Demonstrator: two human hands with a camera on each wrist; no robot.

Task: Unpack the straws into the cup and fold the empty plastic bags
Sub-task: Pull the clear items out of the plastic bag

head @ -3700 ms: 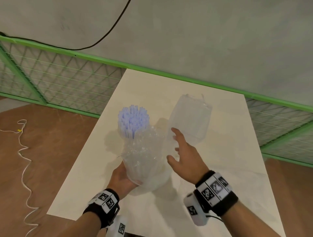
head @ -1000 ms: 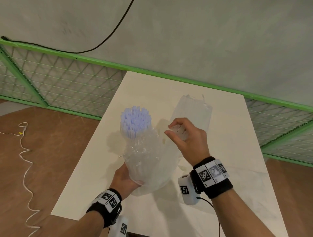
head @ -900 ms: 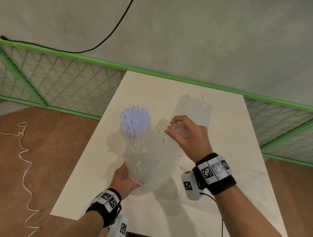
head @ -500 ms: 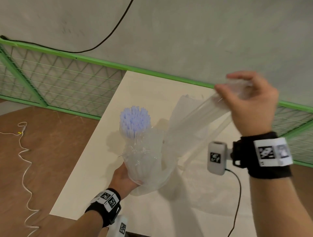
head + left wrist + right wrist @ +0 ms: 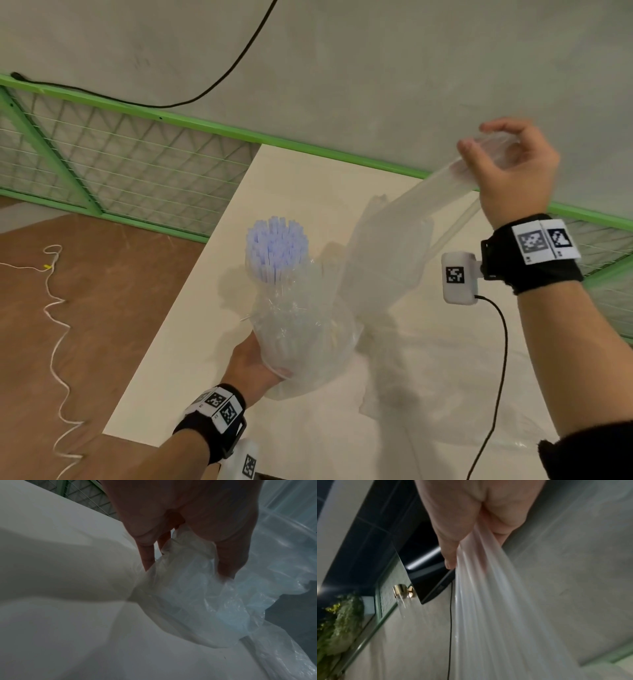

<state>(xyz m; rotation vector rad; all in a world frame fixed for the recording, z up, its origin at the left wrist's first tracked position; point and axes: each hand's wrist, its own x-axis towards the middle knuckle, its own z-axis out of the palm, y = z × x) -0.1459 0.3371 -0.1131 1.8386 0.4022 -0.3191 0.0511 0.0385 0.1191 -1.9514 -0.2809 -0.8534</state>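
A bundle of pale blue-white straws stands upright, its lower part wrapped in crinkled clear plastic. My left hand grips that plastic at the base, just above the table; whether a cup is inside I cannot tell. The left wrist view shows my left hand with its fingers curled into the crinkled plastic. My right hand is raised high at the right. It pinches the end of a long clear bag that stretches down to the bundle. In the right wrist view my right hand holds the taut bag.
The cream table has its left edge beside my left hand, with brown floor and a white cord beyond. A green mesh fence runs behind. More clear plastic lies at the near right. A black cable hangs from my right wrist.
My right hand pinched the clear bag beside the straws, then swung up and to the right, pulling it taut. The left hand and the straw bundle stayed put.
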